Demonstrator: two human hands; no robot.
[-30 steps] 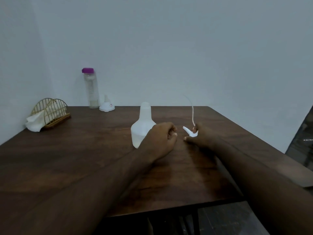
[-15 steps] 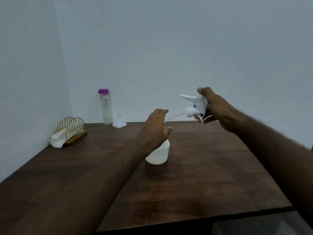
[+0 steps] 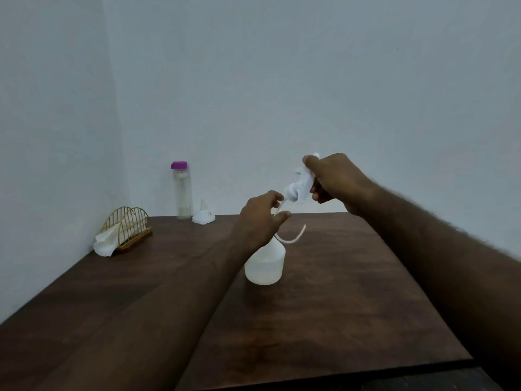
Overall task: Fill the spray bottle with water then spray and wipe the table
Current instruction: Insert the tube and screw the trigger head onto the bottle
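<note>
A translucent white spray bottle [image 3: 265, 266] stands on the dark wooden table [image 3: 324, 306], its neck hidden behind my left hand [image 3: 260, 218]. My right hand [image 3: 335, 182] grips the white spray head [image 3: 300, 186] in the air above the bottle. The thin dip tube [image 3: 294, 239] hangs from the head, passes between my left thumb and forefinger, which pinch it, and curls out to the right of the neck.
At the back by the wall stand a clear water bottle with a purple cap [image 3: 181, 190] and a small white funnel [image 3: 203, 215]. A gold wire holder with white napkins [image 3: 124, 231] sits at the left edge. The table's front edge runs close to me.
My right hand has lifted the spray head off the table and brought it over the bottle. My left hand has risen from the table to the neck and closed on the tube.
</note>
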